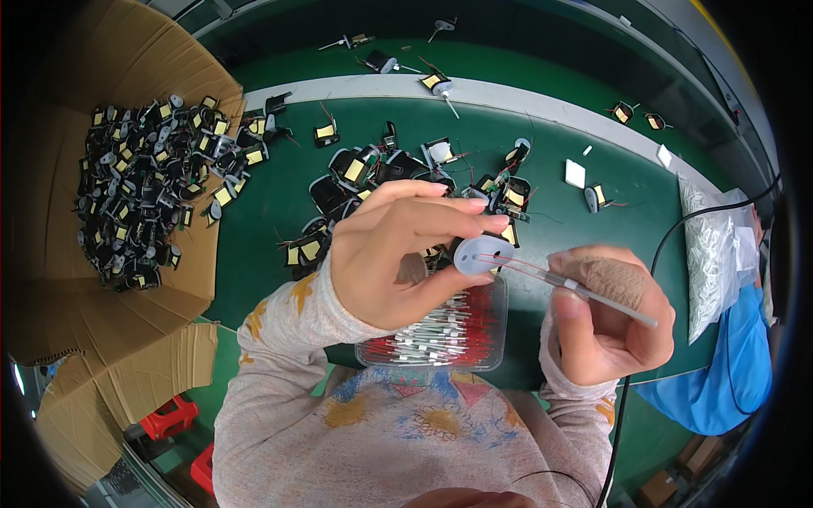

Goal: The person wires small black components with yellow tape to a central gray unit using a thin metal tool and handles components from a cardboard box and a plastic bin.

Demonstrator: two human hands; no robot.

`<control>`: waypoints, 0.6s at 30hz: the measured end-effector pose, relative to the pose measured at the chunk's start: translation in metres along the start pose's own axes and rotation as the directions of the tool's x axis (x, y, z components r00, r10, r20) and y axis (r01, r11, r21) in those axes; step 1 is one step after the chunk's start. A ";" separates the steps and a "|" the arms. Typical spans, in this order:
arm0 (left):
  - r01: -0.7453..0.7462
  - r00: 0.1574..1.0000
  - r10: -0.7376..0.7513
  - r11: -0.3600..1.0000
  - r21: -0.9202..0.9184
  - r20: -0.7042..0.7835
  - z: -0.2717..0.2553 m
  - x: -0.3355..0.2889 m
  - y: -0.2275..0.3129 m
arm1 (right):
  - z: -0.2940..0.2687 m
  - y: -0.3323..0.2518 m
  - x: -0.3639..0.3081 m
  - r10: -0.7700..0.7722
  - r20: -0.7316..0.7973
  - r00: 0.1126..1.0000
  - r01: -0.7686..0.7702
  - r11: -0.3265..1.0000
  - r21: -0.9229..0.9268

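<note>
Pinched between my left thumb and fingers, my left hand (377,245) holds a small part with a light grey oval end plate (474,256). Two thin red wires (518,267) run from this plate toward my right hand (614,309). There, thumb and fingers grip a slim translucent tube (627,311) that points down to the right. The wires reach the tube's near end; how far they go inside I cannot make out. Below my hands sits a clear plastic tray (506,326) of red and white wired sticks (428,339). Behind my left hand lie several black parts (351,169) with yellow labels.
A cardboard box (157,55) at left holds a heap of similar black parts (144,186). A clear bag of small white pieces (707,271) lies at right, above blue cloth (732,372). A black cable (673,229) crosses the right side. A white block (575,173) rests on the green table (559,216).
</note>
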State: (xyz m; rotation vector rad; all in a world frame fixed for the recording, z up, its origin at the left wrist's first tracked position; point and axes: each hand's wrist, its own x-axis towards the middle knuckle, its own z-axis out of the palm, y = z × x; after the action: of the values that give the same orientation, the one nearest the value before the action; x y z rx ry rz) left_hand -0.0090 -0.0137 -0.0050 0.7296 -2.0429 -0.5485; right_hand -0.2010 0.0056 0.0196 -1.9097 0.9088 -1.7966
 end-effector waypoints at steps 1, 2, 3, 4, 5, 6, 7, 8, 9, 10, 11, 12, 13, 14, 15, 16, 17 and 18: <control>-0.003 1.000 0.004 1.000 0.016 -0.008 -0.001 0.000 0.000 | 0.000 0.000 -0.001 0.000 -0.001 1.000 0.000 1.000 0.000; -0.007 1.000 0.008 0.999 0.031 -0.016 -0.001 0.000 0.000 | 0.001 0.000 -0.001 -0.002 -0.004 1.000 0.002 1.000 0.010; -0.008 1.000 0.009 0.999 0.032 -0.015 -0.001 0.000 0.000 | 0.001 0.000 -0.002 -0.003 -0.008 1.000 0.003 1.000 0.019; -0.012 1.000 0.014 0.999 0.049 -0.025 -0.001 0.000 0.001 | 0.001 0.000 -0.002 -0.004 -0.009 1.000 0.004 1.000 0.020; -0.017 0.999 0.020 0.998 0.065 -0.035 -0.001 0.000 0.002 | 0.000 -0.001 -0.001 0.006 0.001 1.000 -0.006 1.000 0.011; -0.019 0.999 0.021 0.998 0.065 -0.034 -0.001 0.000 0.002 | 0.000 -0.002 -0.001 0.016 0.011 1.000 -0.016 1.000 0.002; -0.021 0.999 0.024 0.996 0.086 -0.036 0.000 0.001 0.003 | -0.001 -0.002 -0.001 0.015 0.009 1.000 -0.015 1.000 0.001; -0.020 0.999 0.025 0.994 0.108 -0.038 0.000 0.000 0.004 | -0.001 -0.002 -0.002 -0.001 0.019 1.000 0.001 1.000 -0.011; -0.021 0.999 0.025 0.994 0.109 -0.037 0.000 0.000 0.004 | -0.001 -0.001 -0.002 -0.017 0.029 0.999 0.018 1.000 -0.024; -0.025 0.999 0.031 0.991 0.131 -0.041 0.000 0.000 0.005 | -0.003 -0.003 -0.001 -0.017 0.027 0.999 0.018 1.000 -0.023; -0.032 0.998 0.039 0.988 0.150 -0.044 0.000 0.001 0.006 | -0.006 -0.006 0.002 -0.055 0.093 0.994 0.063 0.994 -0.087; -0.034 0.998 0.041 0.988 0.148 -0.042 0.001 0.002 0.007 | -0.007 -0.008 0.002 -0.072 0.126 0.989 0.087 0.989 -0.120; -0.028 0.998 0.037 0.987 0.158 -0.052 0.002 0.003 0.008 | -0.008 -0.010 0.003 -0.088 0.158 0.984 0.112 0.982 -0.152; -0.018 0.998 0.029 0.985 0.171 -0.064 0.002 0.002 0.008 | -0.005 -0.011 0.000 -0.112 0.144 0.983 0.138 0.972 -0.190; -0.019 0.998 0.030 0.985 0.171 -0.062 0.002 0.002 0.008 | -0.004 -0.013 -0.002 -0.136 0.131 0.982 0.164 0.960 -0.229; -0.015 0.997 0.027 0.984 0.177 -0.066 0.001 0.002 0.007 | -0.006 -0.018 -0.003 -0.092 0.209 0.974 0.145 0.956 -0.255; -0.009 0.997 0.022 0.982 0.186 -0.070 0.001 0.002 0.007 | -0.006 -0.018 -0.005 -0.092 0.208 0.974 0.145 0.957 -0.252; -0.008 0.997 0.022 0.982 0.189 -0.069 0.001 0.001 0.007 | -0.005 -0.017 -0.007 -0.115 0.210 0.971 0.170 0.950 -0.264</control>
State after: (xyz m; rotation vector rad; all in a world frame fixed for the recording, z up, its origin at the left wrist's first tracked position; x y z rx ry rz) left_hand -0.0125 -0.0090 -0.0003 0.8326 -2.0508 -0.3178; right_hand -0.2023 0.0229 0.0263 -2.3354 1.0234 -1.5895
